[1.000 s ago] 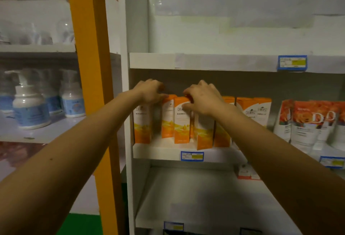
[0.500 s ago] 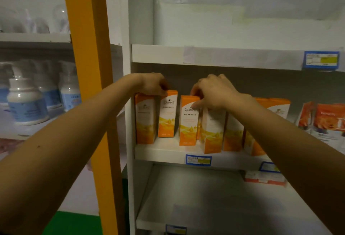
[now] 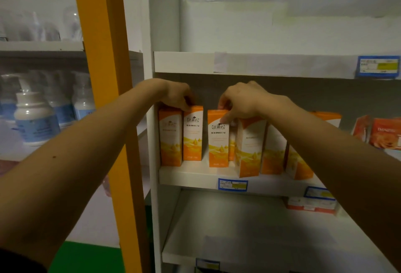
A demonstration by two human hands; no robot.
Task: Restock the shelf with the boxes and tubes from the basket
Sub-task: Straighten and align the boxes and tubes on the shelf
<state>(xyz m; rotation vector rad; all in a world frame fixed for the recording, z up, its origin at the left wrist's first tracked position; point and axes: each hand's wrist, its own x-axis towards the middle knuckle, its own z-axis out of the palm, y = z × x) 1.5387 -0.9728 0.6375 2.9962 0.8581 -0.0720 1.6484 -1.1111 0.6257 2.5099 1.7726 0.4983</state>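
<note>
Several tall orange-and-white boxes stand in a row on the white middle shelf [image 3: 191,177]. My left hand [image 3: 176,97] grips the tops of the two leftmost boxes: the corner box [image 3: 170,140] and the box beside it [image 3: 193,134]. My right hand [image 3: 243,101] pinches the top of the third box [image 3: 218,140], thumb on its front. More boxes [image 3: 249,149] stand to the right, partly behind my right forearm. The basket is out of view.
An orange upright [image 3: 104,77] stands left of the white shelf unit. Pump bottles [image 3: 34,116] fill the left shelf. Red-orange pouches [image 3: 384,134] stand at far right. A flat box [image 3: 310,205] lies on the lower shelf. A price tag [image 3: 232,184] marks the shelf edge.
The view has moved closer and shifted slightly left. Both hands stay on the box tops; the left boxes have closed up towards the shelf's left wall.
</note>
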